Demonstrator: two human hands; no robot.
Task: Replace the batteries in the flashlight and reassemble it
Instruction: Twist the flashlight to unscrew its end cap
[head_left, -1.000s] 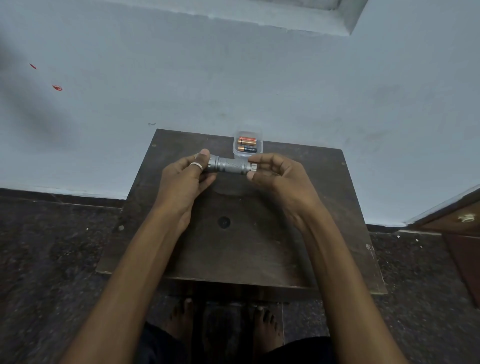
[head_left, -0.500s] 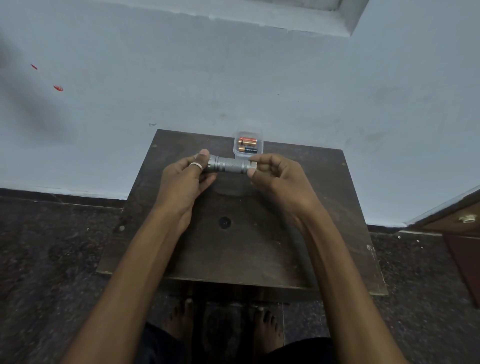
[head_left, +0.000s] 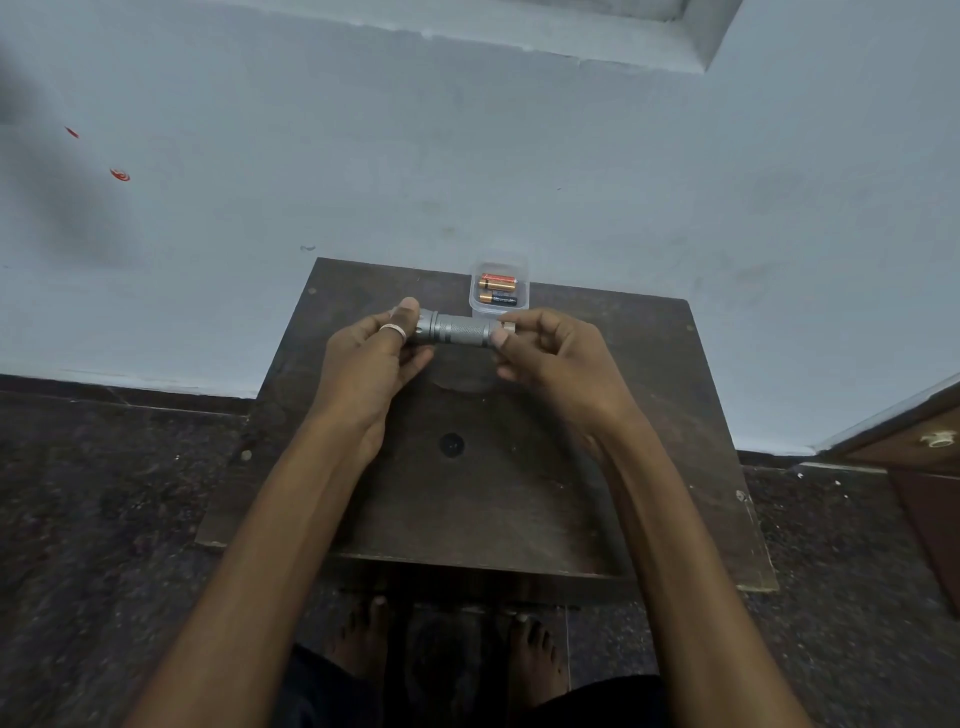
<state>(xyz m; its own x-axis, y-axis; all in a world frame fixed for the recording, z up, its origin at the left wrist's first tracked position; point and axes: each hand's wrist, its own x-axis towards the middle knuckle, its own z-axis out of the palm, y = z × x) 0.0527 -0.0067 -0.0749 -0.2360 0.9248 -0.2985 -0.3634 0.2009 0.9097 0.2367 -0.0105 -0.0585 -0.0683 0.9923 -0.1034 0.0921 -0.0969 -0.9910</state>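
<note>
A small grey metal flashlight (head_left: 460, 330) is held level above the dark wooden table (head_left: 519, 493), lying left to right. My left hand (head_left: 371, 358) grips its wider head end, a ring on one finger. My right hand (head_left: 550, 351) pinches the tail end between thumb and fingers, hiding most of the end cap. Just behind the flashlight, a clear plastic box (head_left: 500, 288) at the table's far edge holds two batteries, an orange one (head_left: 497, 282) and a dark one (head_left: 498, 299).
The table stands against a pale blue wall (head_left: 467, 156). A round dark mark (head_left: 451, 444) sits mid-table. A wooden cabinet with a knob (head_left: 937, 440) is at the right. My bare feet show on the dark floor below the table's near edge.
My right hand's fingers have shifted slightly around the tail end of the flashlight. The left hand and the flashlight stay in the same place.
</note>
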